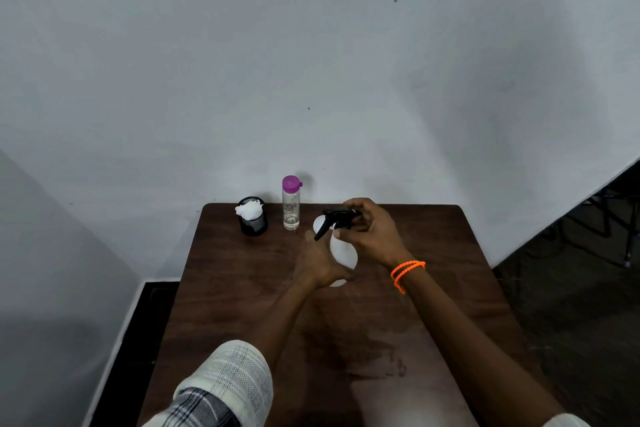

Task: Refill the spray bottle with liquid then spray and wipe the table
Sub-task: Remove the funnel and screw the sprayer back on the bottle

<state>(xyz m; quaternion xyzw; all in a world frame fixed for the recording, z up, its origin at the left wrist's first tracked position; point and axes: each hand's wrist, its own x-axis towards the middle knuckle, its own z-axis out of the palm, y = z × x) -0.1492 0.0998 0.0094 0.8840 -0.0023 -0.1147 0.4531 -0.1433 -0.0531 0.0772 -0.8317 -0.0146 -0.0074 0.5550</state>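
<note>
**Sprayer head coming off: spill and tip risks**

Mid-table, slightly toward 12 o'clock: white spray bottle [343, 253], tilted with its base toward the person. Gripped low on the body by the left hand [317, 262], fingers curled round it. Pinched at the black trigger head [337, 218] by the right hand [372, 230], fingers and thumb closed on the collar, as if unscrewing. Not possible to tell whether the head is loose yet.

At 11 o'clock from the spray bottle, near the wall: clear refill bottle [291, 206] with a purple cap [291, 183], upright, cap on, well apart from both hands. Farther toward 10 o'clock: black mesh cup [253, 218] holding white tissue [248, 209].

Likely troubles, judged from here:
- Slipping of the smooth white body under the twist, given the tilt and a grip near the base only.
- Dripping from the dip tube onto the brown table [433, 288] once lifted out.
- Knocking the tall, narrow refill bottle while reaching across; top-heavy looking, easily toppled.
- Overpouring into a narrow neck without steadying the spray bottle upright first.
</note>
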